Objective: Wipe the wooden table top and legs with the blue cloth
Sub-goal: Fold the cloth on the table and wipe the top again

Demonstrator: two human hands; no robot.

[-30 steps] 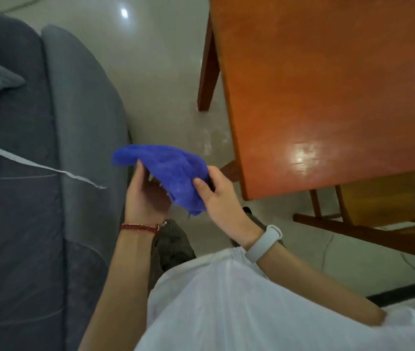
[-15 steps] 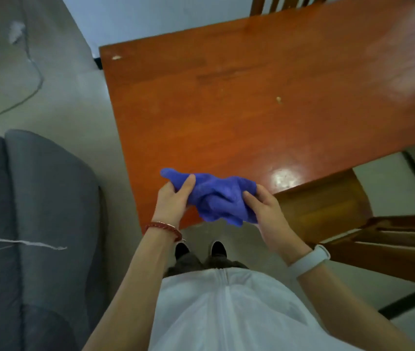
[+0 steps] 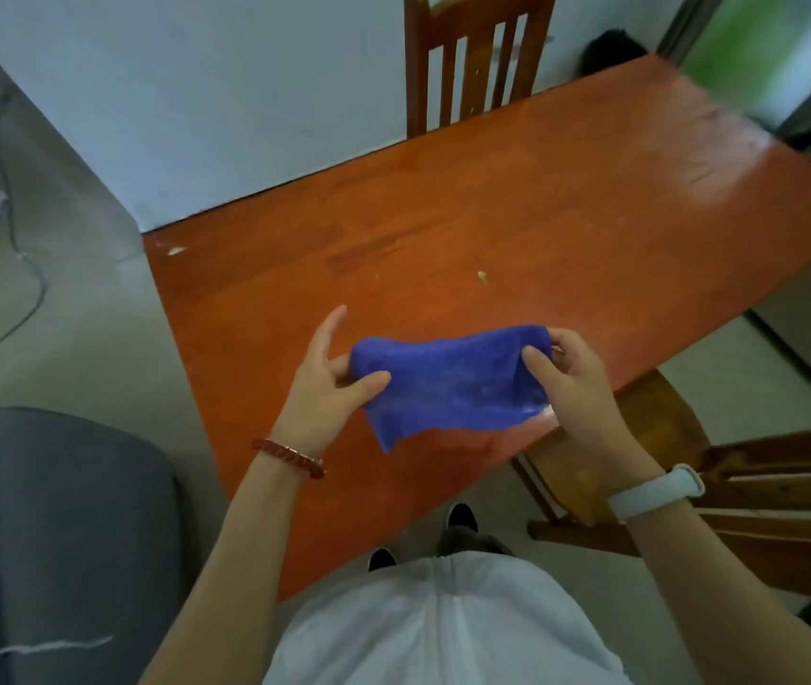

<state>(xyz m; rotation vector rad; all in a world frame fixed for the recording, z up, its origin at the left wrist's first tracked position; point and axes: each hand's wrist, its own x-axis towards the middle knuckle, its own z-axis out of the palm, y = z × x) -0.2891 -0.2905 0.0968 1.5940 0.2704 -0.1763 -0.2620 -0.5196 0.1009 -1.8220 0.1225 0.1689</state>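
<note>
You have opened the blue cloth (image 3: 453, 383) from the bunch it was half a second ago; your left hand (image 3: 327, 388) and right hand (image 3: 574, 383) each pinch an end, stretching it above the table top's (image 3: 542, 229) near corner. Wiping looks ready to begin.

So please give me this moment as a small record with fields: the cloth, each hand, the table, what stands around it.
cloth: blue cloth, spread between both hands above the table
left hand: pinches the cloth's left edge
right hand: pinches its right edge
table: wooden top, small crumb on it
around: chair at far side, grey sofa at left
</note>
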